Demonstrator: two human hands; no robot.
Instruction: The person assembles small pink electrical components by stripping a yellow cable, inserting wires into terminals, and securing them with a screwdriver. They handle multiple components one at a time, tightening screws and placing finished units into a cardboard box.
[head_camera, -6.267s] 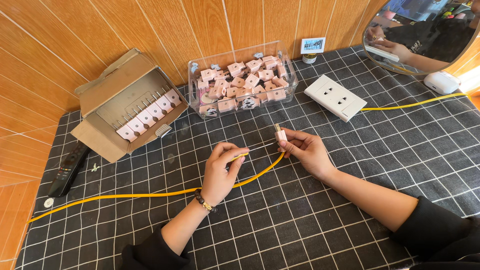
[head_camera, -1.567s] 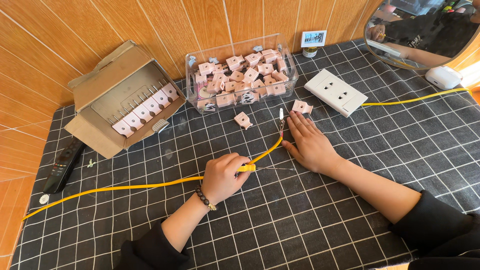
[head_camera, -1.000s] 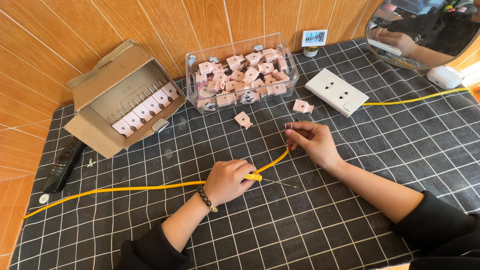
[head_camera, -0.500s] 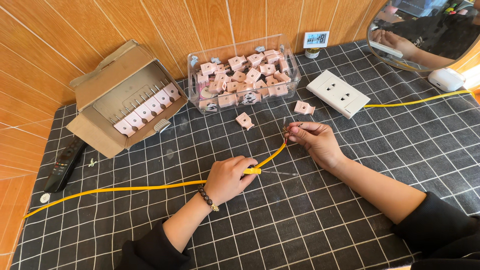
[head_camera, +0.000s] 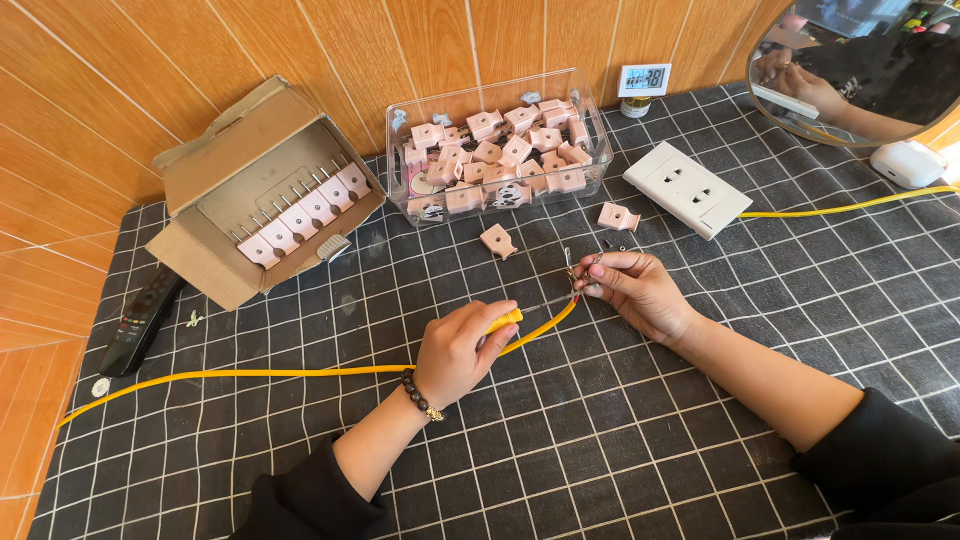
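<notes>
One yellow cable (head_camera: 300, 372) is gripped in the closed left hand (head_camera: 462, 348); its bare wire ends (head_camera: 572, 268), at two o'clock from that hand, are pinched by the right hand (head_camera: 640, 292). Two loose pink plug halves (head_camera: 498, 241) are seen at twelve o'clock.

Bright, even daylight — soft shadows under the hands, sharp focus, slight wide-angle bending at edges.

Black grid mat (head_camera: 640, 440) carries cardboard box (head_camera: 255, 190); clear bin (head_camera: 500, 150); white socket (head_camera: 687, 188); remote (head_camera: 140, 320).
</notes>
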